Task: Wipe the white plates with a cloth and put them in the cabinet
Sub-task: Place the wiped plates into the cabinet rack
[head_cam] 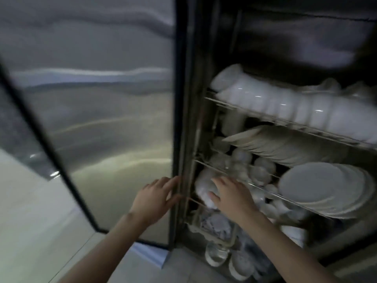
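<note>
**Stowing a plate on the cabinet's lower rack**

The step in hand looks like the putting away. No cloth shows anywhere, and both hands are at the open cabinet (183, 123). Its door (98, 119) is swung out to the left.

The right hand (232, 194) reaches inside to the left end of a wire rack (263, 189). It lies on a white plate (202, 183) there. The fingers are stretched over the plate's face and the thumb sits against its near edge, so the hand is open and pressing, not clasping. The picture is blurred, so the plate's exact shape and tilt cannot be told.

The left hand (155, 198) is open too, with its fingers spread. Its fingertips touch the cabinet's front frame, just left of the plate, as if to steady the reach.

The plate is therefore under the right hand, at the rack's near left corner. Small white cups (255, 170) sit close on its right. A stack of plates (318, 186) stands on the same rack, farther right. More plates (285, 144) lean on the rack above, and a row of bowls (275, 107) sits higher up.

The next move probably calls for seating the plate so that it rests firm against the wire. The hand should then come out without knocking the crowded cups beside it.
</note>
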{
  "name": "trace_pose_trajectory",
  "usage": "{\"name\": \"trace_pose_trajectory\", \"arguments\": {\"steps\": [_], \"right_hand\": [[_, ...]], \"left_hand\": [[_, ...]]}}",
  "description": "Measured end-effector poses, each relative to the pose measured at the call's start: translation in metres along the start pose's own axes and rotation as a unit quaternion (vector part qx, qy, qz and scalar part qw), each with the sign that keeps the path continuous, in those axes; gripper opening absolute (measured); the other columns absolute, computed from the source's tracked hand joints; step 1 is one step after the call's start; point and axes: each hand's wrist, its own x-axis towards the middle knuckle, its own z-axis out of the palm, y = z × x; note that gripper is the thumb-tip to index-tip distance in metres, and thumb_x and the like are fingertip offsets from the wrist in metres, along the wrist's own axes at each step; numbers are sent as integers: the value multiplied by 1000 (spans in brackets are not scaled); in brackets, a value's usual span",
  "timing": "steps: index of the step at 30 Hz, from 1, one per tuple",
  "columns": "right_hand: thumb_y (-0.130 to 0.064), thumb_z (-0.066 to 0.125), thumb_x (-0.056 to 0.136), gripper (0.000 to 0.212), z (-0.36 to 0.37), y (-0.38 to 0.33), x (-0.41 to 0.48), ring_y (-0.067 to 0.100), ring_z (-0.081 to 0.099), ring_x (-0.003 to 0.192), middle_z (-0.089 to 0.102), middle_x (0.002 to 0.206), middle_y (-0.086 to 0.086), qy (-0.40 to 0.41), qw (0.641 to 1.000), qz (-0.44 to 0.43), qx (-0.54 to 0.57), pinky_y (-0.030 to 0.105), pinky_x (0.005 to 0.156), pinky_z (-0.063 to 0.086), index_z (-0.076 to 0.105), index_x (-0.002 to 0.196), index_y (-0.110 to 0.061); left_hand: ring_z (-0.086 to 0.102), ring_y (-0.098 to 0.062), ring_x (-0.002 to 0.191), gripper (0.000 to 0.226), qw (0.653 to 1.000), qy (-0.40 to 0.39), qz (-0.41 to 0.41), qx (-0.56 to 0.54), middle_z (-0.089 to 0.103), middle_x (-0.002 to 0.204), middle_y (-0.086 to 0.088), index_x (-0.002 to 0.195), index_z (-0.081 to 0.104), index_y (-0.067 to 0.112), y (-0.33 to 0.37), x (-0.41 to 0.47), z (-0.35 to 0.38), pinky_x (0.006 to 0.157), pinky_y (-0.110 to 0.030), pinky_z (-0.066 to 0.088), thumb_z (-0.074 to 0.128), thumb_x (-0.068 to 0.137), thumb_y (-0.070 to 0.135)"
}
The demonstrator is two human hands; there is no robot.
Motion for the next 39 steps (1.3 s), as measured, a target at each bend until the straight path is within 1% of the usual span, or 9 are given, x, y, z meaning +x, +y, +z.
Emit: {"name": "trace_pose_trajectory", "arguments": {"steps": [3,7,12,16,19,24,28,30,39], "right_hand": [[-49,41,99,45,8,-106,23,20,52,119,56,132,-4,-12,994,-100,29,35,90,47,48,136,-25],[-51,44,97,52,13,-254,51,20,48,127,54,138,-3,-30,973,-227,40,34,99,43,45,143,-26],[-49,47,95,42,18,-437,69,23,54,120,60,128,-2,-34,926,-373,37,32,91,44,53,131,-29],[-52,44,96,49,22,-568,74,20,47,127,54,136,-3,-31,870,-492,11,35,101,37,46,139,-29],[-53,42,97,51,24,-661,75,21,45,128,52,139,-2,-25,820,-572,-6,38,104,35,44,141,-29],[-51,40,97,48,29,-798,76,23,46,126,53,137,-1,11,728,-684,-39,39,102,37,48,137,-26],[-49,41,97,46,26,-897,80,24,47,124,53,135,0,44,650,-757,-42,39,100,38,47,135,-24],[-50,41,97,48,21,-943,83,23,46,125,52,136,0,41,626,-778,-31,39,101,38,45,137,-24],[-48,43,97,45,26,-1120,61,26,46,123,53,133,3,40,510,-859,-21,42,101,37,48,134,-22]], "left_hand": [[55,-22,124,59,994,16,-106,25,58,134,4,155,33,35,-82,-85,-29,90,-37,51,38,101,59],[56,-18,122,53,968,54,-241,52,61,129,7,151,40,36,-180,-207,-69,91,-33,46,41,102,56],[58,-20,121,50,902,97,-411,86,63,130,6,146,46,34,-273,-365,-117,89,-35,48,45,101,54],[63,-26,113,43,832,119,-530,116,67,124,1,138,56,31,-312,-472,-150,85,-40,53,52,99,48],[66,-29,102,40,782,139,-592,139,69,113,-3,133,60,27,-333,-533,-167,79,-40,53,58,97,44],[60,-27,118,52,687,110,-699,165,63,127,-2,147,45,29,-377,-600,-184,88,-39,49,48,99,49],[58,-26,121,51,616,91,-761,184,62,130,0,144,46,30,-419,-633,-201,90,-39,48,47,98,53],[57,-26,123,51,581,83,-790,176,61,131,0,144,45,31,-439,-646,-211,91,-39,48,46,98,53],[59,-26,113,52,481,92,-857,160,62,123,0,146,43,28,-508,-711,-231,86,-38,47,44,100,51]]}}
